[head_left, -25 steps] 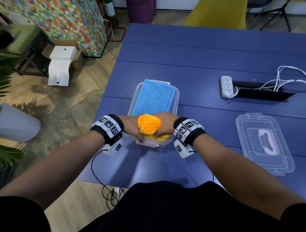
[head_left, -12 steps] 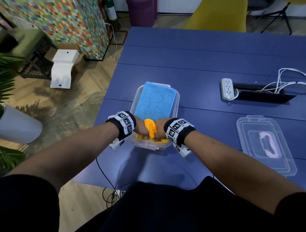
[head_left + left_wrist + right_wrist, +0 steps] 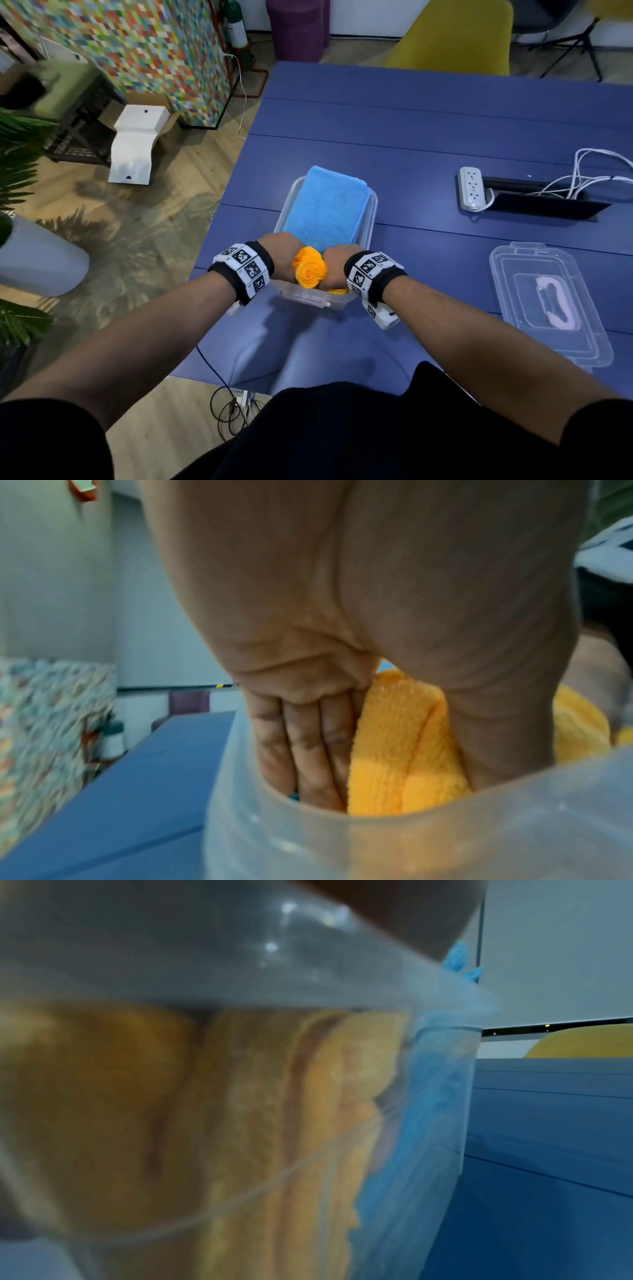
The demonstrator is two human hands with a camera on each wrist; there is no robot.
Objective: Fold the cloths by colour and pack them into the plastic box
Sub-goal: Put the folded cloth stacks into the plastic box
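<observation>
A clear plastic box [image 3: 372, 209] stands on the blue table near its left edge. A folded blue cloth [image 3: 325, 205] fills the far part of the box. A rolled orange cloth [image 3: 310, 270] stands in the near end, squeezed between my two hands. My left hand [image 3: 284, 253] holds its left side; in the left wrist view the straight fingers [image 3: 308, 750] reach down inside the box wall [image 3: 445, 831] beside the orange cloth [image 3: 394, 737], with the thumb on its other side. My right hand [image 3: 337, 265] holds the right side, its fingers hidden. Through the box wall [image 3: 240, 961] the right wrist view shows orange cloth [image 3: 342, 1123] against blue cloth [image 3: 428, 1123].
The box's clear lid [image 3: 548, 301] lies on the table to the right. Further back are a white power strip [image 3: 472, 187] and a cable slot [image 3: 548, 202] with white leads. A yellow chair [image 3: 452, 37] stands at the far side. The table's left edge runs close to the box.
Both hands have sunk lower with the orange roll, which now sits deeper in the near end of the box. The blue cloth has not moved.
</observation>
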